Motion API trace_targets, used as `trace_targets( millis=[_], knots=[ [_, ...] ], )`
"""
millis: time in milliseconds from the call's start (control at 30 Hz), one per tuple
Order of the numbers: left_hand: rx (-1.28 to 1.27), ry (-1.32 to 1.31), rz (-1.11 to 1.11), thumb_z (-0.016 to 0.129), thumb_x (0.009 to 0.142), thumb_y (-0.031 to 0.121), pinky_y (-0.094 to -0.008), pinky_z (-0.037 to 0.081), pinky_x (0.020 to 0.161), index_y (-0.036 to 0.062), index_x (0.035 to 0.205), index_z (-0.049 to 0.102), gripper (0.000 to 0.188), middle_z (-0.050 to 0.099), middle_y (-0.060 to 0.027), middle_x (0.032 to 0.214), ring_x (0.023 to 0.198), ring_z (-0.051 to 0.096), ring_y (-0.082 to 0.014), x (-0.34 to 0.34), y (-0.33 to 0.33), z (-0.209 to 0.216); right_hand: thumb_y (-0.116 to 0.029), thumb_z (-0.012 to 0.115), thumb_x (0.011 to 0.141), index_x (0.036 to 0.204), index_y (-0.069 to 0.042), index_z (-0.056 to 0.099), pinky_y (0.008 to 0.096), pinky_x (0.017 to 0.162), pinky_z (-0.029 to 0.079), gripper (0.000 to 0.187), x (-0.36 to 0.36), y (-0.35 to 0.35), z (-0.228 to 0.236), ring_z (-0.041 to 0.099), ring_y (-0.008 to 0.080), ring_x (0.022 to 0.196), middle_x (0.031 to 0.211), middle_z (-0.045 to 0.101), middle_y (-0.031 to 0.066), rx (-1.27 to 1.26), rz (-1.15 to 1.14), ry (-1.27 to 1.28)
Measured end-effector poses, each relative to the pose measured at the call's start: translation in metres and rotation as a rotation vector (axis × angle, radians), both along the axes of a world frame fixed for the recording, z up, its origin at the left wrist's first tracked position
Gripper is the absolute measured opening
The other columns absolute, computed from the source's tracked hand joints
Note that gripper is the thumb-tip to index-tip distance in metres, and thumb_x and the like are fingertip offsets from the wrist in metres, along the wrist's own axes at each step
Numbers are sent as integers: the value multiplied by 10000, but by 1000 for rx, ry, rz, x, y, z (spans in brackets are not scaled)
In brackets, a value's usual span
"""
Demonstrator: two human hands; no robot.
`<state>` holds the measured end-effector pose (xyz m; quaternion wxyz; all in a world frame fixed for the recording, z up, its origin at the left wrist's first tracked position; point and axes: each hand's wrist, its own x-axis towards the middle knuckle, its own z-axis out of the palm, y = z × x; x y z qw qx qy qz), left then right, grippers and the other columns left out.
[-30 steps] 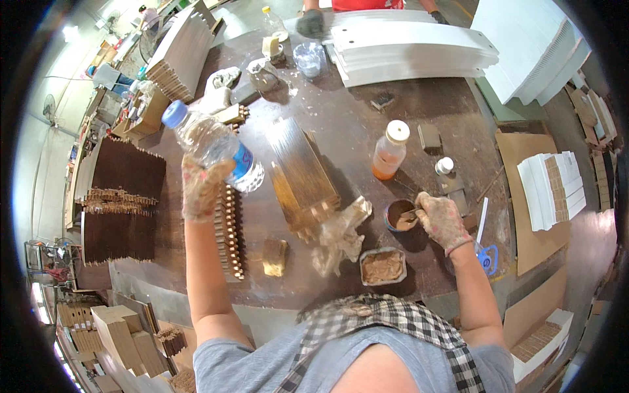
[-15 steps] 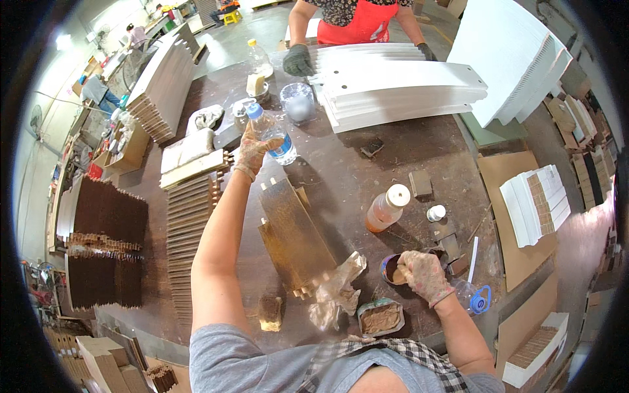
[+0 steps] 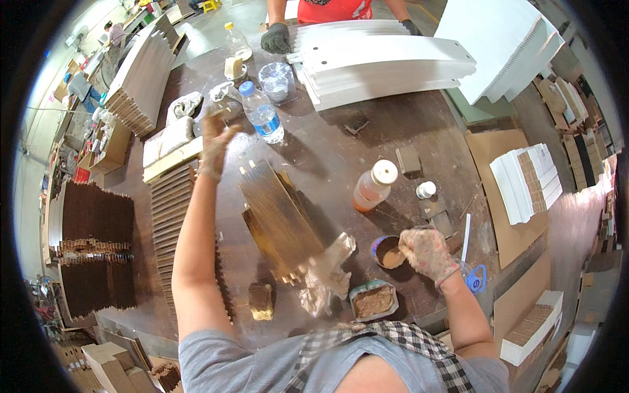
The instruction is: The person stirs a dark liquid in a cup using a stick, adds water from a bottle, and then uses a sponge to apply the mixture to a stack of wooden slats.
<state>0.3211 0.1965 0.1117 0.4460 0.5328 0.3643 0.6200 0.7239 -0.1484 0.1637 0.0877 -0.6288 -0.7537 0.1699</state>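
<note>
My left hand [image 3: 216, 147], gloved and blurred, is raised with fingers apart, holding nothing. Just right of it a clear water bottle [image 3: 267, 121] with a blue cap stands on the table. My right hand [image 3: 429, 257], in a stained glove, is closed at the right rim of a small round tin [image 3: 377, 249] with brown paste inside. What those fingers grip is hidden. Nearer me lies an open tub [image 3: 357, 301] of brown paste. Left of it are crumpled wrapping [image 3: 321, 291] and a brown-and-yellow sponge [image 3: 261, 298]. Brown-stained boards [image 3: 278, 223] lie between my arms.
A bottle of orange liquid [image 3: 372, 190] and a small white bottle [image 3: 426, 190] stand beyond the tin. Grooved brown boards [image 3: 171, 229] line the left side. Across the table, a co-worker's dark-gloved hand [image 3: 276, 39] rests by stacked white boards [image 3: 386, 62].
My left hand has let go of the water bottle and moved left of it; the bottle now stands alone. My right hand stays at the tin, which shows more of its inside.
</note>
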Motion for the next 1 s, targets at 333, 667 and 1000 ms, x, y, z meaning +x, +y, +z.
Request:
trace_targets(
  millis=[333, 667, 1000],
  knots=[
    [105, 445, -160, 712, 758, -99, -369, 559, 911, 34, 1054, 687, 326, 704, -132, 1149, 1048, 684, -245, 81, -333, 68, -155, 643, 881, 840, -61, 601, 411, 672, 545, 111, -2, -1, -22, 692, 314, 764, 790, 663, 140, 143, 112, 133],
    [573, 802, -116, 750, 763, -62, -456, 545, 920, 33, 1086, 656, 350, 697, -137, 1127, 1064, 686, -343, 115, -354, 77, -186, 646, 907, 864, -87, 621, 420, 688, 541, 110, 4, -17, -19, 692, 313, 777, 815, 687, 116, 132, -14, 95],
    [-8, 733, -413, 800, 774, 54, -416, 460, 1092, 71, 1513, 393, 844, 521, -170, 1465, 1331, 529, -344, 175, -354, -4, -189, 664, 880, 862, -72, 608, 421, 696, 540, 131, -2, -15, -23, 692, 327, 797, 805, 669, 130, 116, 97, 151]
  ],
)
